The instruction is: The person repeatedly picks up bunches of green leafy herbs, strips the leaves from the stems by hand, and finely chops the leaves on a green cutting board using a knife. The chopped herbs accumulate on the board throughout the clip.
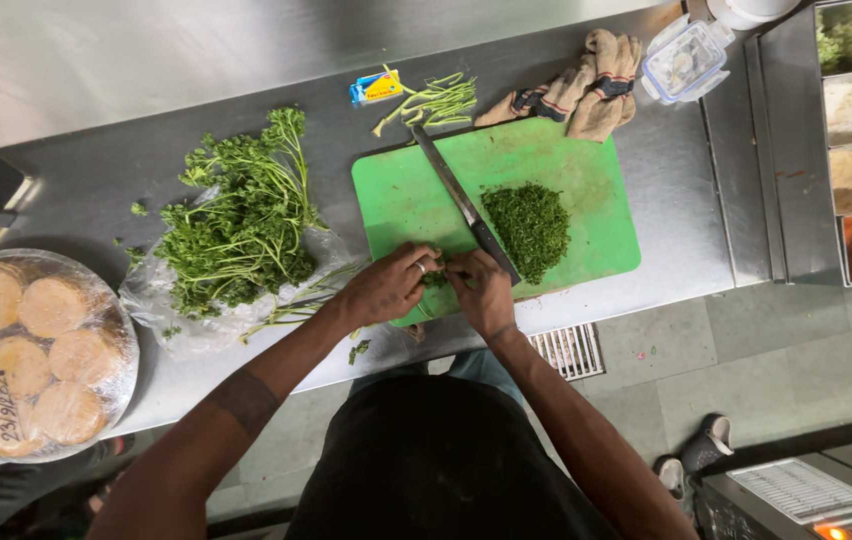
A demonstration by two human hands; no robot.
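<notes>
Green plastic cutting board (586, 170) on steel counter (96, 190). Head view only. Left hand (389, 285) & right hand (481, 292) meet at board's near edge, fingers pinched together on a small sprig of herbs (435, 279). Sprig: light, soft, limp; likely best held by stems, leaves bruise easily. Knife (461, 203) lies flat on board, blade twd far edge, touching chopped herb pile (528, 228) — fine, loose, damp-looking. Leafy bunch (241, 225) on clear plastic, left of board. Cut stems (436, 100), folded cloth (576, 90) beyond. Film-wrapped tray of flat rounds (31, 350) far left.
</notes>
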